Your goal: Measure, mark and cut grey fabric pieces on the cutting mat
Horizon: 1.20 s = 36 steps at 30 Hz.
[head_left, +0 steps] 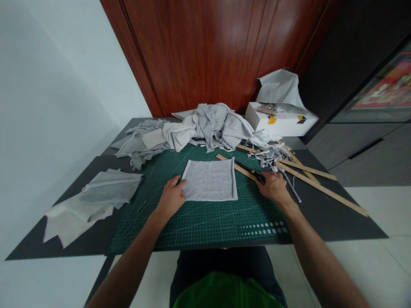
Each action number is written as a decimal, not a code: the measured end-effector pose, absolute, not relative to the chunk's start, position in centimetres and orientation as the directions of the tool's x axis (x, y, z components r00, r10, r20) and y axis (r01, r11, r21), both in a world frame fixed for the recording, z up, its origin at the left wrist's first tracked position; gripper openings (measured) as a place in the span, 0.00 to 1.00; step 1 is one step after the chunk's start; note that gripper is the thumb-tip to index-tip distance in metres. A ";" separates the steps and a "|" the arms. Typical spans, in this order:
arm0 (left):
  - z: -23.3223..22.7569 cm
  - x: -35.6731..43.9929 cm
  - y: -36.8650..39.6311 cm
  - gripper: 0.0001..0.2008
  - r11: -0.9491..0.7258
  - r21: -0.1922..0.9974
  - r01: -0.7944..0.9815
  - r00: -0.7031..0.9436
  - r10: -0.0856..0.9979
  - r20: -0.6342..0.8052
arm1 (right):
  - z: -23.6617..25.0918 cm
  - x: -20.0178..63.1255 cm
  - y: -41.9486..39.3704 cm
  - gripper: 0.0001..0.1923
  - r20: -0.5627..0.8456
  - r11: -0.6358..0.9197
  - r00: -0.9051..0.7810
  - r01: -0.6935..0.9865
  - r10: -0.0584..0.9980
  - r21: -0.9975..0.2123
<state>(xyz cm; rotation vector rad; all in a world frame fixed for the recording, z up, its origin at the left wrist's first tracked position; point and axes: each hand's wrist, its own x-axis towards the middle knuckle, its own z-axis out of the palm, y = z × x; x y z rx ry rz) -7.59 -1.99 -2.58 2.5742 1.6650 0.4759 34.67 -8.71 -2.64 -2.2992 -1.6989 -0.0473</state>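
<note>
One cutting mat (205,222), one white box (282,122), one fabric rectangle (210,180), four wooden strips (321,188)

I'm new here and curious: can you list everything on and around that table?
Cutting mat: 1, green, middle of the table.
Fabric square: 1, light grey, on the mat.
Fabric heap: 1, grey, far edge of the mat.
Folded pieces: several, grey and off-white, left of the mat.
Wooden strips: several, tan, right of the mat.
Box: 1, white, far right corner.
Table: 1, dark grey.
Door: 1, red-brown, behind.
Left hand: on the square's left edge.
Right hand: on a dark tool, probably scissors.
</note>
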 end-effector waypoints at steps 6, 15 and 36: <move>-3.2 -7.5 -2.1 0.23 -0.426 0.214 0.879 0.361 0.888 0.285 | -2.0 38.3 -5.7 0.24 0.250 -0.115 0.145 0.985 0.957 -0.128; -3.3 -7.6 -3.1 0.20 -0.402 0.357 0.843 0.314 0.907 0.279 | -2.4 39.9 -0.3 0.22 0.208 -0.139 0.167 0.980 0.964 -0.142; 0.5 -4.9 -3.8 0.12 -0.452 0.579 0.679 0.233 0.880 0.413 | 3.1 31.1 -3.6 0.16 0.163 -0.110 0.212 0.869 0.964 -0.483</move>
